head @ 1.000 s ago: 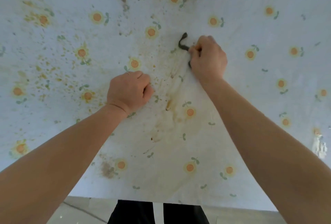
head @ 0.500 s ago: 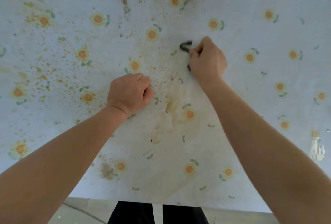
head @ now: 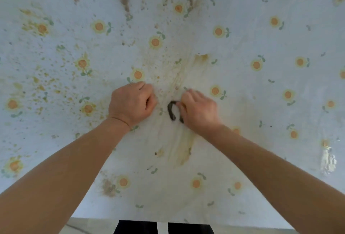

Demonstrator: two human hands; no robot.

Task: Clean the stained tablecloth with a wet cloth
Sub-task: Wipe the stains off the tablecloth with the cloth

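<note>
A white tablecloth (head: 261, 103) printed with orange flowers fills the view, spattered with yellow-brown stains. My right hand (head: 199, 110) grips a small dark cloth (head: 170, 111) and presses it on the tablecloth near the middle; only a dark curl of the cloth shows at the fingers. A long yellowish smear (head: 183, 146) runs below the cloth, and another streak (head: 200, 58) lies above it. My left hand (head: 131, 103) rests as a fist on the tablecloth, just left of the cloth, knuckles down.
Many small orange specks (head: 43, 88) cover the left side. Brown smudges sit near the top (head: 125, 1) and near the front edge (head: 108, 189). A shiny wet patch (head: 328, 159) lies at the right. The table's front edge (head: 186, 220) runs below, with dark trousers beyond.
My right hand has dragged the dark cloth toward me and leftward, close to the left fist. A yellowish streak now shows where the hand was. The left hand has stayed put.
</note>
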